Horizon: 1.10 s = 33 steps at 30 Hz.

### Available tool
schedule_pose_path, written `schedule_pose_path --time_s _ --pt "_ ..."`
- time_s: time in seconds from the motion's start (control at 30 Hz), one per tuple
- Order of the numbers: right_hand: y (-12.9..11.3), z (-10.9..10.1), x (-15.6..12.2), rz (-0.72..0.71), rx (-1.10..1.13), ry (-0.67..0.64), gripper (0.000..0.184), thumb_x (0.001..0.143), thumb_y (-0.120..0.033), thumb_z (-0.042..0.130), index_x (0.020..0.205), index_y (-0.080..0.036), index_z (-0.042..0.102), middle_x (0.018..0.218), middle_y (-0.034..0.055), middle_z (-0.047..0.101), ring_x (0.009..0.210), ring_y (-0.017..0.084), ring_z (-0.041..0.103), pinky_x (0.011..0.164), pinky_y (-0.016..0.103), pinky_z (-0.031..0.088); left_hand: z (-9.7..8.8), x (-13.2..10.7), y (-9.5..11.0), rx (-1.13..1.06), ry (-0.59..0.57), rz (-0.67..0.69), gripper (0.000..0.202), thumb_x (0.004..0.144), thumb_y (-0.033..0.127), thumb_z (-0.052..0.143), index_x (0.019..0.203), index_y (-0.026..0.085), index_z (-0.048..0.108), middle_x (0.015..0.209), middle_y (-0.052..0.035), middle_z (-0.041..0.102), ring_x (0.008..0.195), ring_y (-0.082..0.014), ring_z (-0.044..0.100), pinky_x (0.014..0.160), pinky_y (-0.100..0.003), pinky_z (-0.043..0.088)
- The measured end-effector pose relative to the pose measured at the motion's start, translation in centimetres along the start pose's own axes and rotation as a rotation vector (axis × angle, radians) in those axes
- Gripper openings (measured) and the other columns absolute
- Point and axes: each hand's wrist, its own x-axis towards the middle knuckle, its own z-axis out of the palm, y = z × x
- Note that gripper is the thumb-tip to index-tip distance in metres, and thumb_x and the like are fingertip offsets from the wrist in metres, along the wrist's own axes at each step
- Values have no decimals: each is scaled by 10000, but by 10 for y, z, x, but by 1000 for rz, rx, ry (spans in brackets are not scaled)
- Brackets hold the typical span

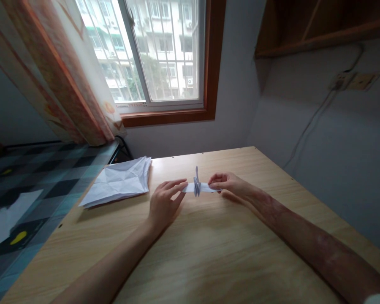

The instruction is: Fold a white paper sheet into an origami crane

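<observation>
A small folded white paper figure (197, 186) sits near the middle of the wooden table (209, 253), with a narrow part standing upright and two flat wings stretched left and right. My left hand (164, 200) pinches the left wing with its fingertips. My right hand (229, 183) pinches the right wing, fingers pressed together. Both forearms reach in from the near edge.
A stack of creased white paper sheets (120, 181) lies at the table's far left corner. A bed with a checkered cover (34, 181) is to the left, a window (158, 55) and curtain (66, 71) behind, and a wall with a cable (310, 122) to the right.
</observation>
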Motion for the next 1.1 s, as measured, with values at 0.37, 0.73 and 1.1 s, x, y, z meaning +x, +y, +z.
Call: schedule_pose_path --time_s 0.37,0.73,1.1 --pt "18 -114 -2 -9 -54 789 299 650 -330 929 877 -154 845 769 102 818 615 194 694 535 281 515 3 0 1 30 -296 -112 283 1030 384 659 1244 230 762 1419 -115 758 1291 -332 707 1130 -531 575" --pt "54 -140 4 -33 -269 952 305 687 -368 841 904 -156 871 888 97 862 786 237 775 674 284 570 2 0 3 35 -302 -110 306 1032 400 649 1269 233 747 1431 -122 748 1285 -342 704 1127 -554 572" --pt "56 -139 3 -45 -331 1057 331 679 -449 832 875 -207 717 850 87 836 721 234 741 587 277 505 1 1 5 50 -315 -110 292 1040 392 644 1262 227 737 1438 -126 742 1286 -342 705 1124 -547 573"
